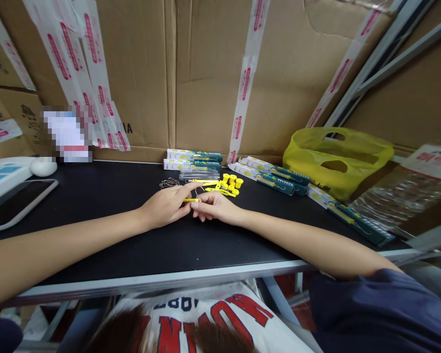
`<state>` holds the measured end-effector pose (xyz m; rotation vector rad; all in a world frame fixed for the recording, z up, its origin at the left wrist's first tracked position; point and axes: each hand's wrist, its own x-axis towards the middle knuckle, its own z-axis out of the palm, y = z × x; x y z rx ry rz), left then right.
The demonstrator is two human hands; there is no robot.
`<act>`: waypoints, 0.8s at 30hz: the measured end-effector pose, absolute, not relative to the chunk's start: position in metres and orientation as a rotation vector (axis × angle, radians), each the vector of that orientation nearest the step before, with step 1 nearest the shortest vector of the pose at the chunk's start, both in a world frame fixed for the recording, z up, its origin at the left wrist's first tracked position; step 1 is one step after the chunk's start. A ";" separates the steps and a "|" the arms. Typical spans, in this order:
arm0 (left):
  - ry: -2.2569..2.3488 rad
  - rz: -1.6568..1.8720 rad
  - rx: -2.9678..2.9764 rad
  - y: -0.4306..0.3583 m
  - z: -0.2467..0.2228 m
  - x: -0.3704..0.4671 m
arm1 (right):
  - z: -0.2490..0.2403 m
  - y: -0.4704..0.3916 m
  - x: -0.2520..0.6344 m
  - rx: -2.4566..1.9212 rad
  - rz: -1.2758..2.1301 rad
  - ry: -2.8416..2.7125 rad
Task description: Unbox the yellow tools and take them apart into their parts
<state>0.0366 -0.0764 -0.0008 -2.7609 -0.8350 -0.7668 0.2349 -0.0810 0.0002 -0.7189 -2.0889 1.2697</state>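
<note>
Both hands point(165, 206) point(223, 208), fingers point(183, 212) tight on yellow stick point(189, 200) and, apparently, wire point(197, 194); yellow pieces point(238, 183), cartons point(193, 164) beyond

Taped cardboard point(206, 88), black table point(150, 252), metal frame point(375, 61)

The one view comes from the wearer's head, above the near edge of the table point(125, 255). It faces forward and down: the shirt point(213, 316) shows on the near side of the table, the cardboard point(206, 73) beyond it. The lens takes in a wide field, near the table; the left hand point(165, 205) and right hand point(220, 207) look small above the table's middle.
</note>
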 end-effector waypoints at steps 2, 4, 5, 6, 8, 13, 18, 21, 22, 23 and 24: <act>-0.830 -0.767 -2.780 -0.076 -0.001 0.037 | 0.000 -0.081 0.235 -0.712 1.270 -2.090; -0.844 -0.759 -2.818 -0.076 -0.001 0.037 | 0.000 -0.081 0.235 -0.707 1.272 -2.088; -0.855 -0.751 -2.840 -0.076 -0.001 0.037 | 0.000 -0.081 0.235 -0.707 1.273 -2.087; -0.865 -0.740 -2.863 -0.076 -0.001 0.037 | 0.000 -0.081 0.235 -0.709 1.275 -2.087; -0.886 -0.713 -2.901 -0.076 -0.001 0.037 | 0.000 -0.081 0.235 -0.717 1.276 -2.081; -0.958 -0.689 -2.877 -0.078 0.000 0.038 | -0.003 -0.079 0.236 -0.707 1.303 -2.049; -0.974 -0.655 -2.852 -0.079 0.001 0.039 | -0.003 -0.078 0.236 -0.737 1.291 -2.052; -1.019 -0.590 -2.795 -0.079 0.001 0.039 | -0.003 -0.078 0.235 -0.757 1.263 -2.058; -1.031 -0.564 -2.772 -0.079 0.001 0.039 | -0.003 -0.078 0.235 -0.764 1.253 -2.060; -1.038 -0.544 -2.749 -0.080 0.001 0.039 | -0.003 -0.078 0.235 -0.771 1.243 -2.061; -1.042 -0.532 -2.723 -0.080 0.001 0.039 | -0.004 -0.078 0.235 -0.778 1.234 -2.060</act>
